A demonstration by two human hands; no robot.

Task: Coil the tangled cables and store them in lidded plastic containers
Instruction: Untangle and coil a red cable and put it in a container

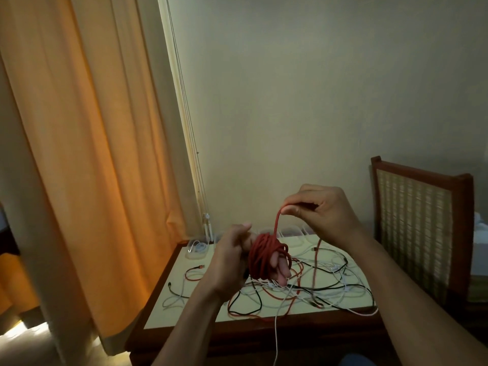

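Above the tabletop (161,315): two bare hands work a red cable (261,257) in the air, in front of a pale wall.
Left hand (229,262): holds the wound part of the red cable. The loops sit around its fingers (281,270), which poke out below the bundle, and the thumb curls in on the near side.
Right hand (324,210): higher and to the right, its fingers closed in a pinch on the loose run of the same cable.
Key relation: the loose run rises almost straight up from the top of the bundle to the right hand's pinch, so the pinch sits above the bundle and slightly to its right. The bundle's loops stand roughly upright, across the left fingers.
Slack: a second red length drops from under the right hand to the tabletop and joins the tangle (317,283) of black, white and red cables there.
Likely next move: the right hand probably carries its length over and down around the left fingers for another turn. The slack may snag in the tangle.
Container (198,249): a clear plastic one at the far left edge of the tabletop, with a white cable coiled inside. Whether a lid is on it cannot be told.
Surroundings: an orange curtain (92,154) on the left, a wooden chair (417,220) on the right.
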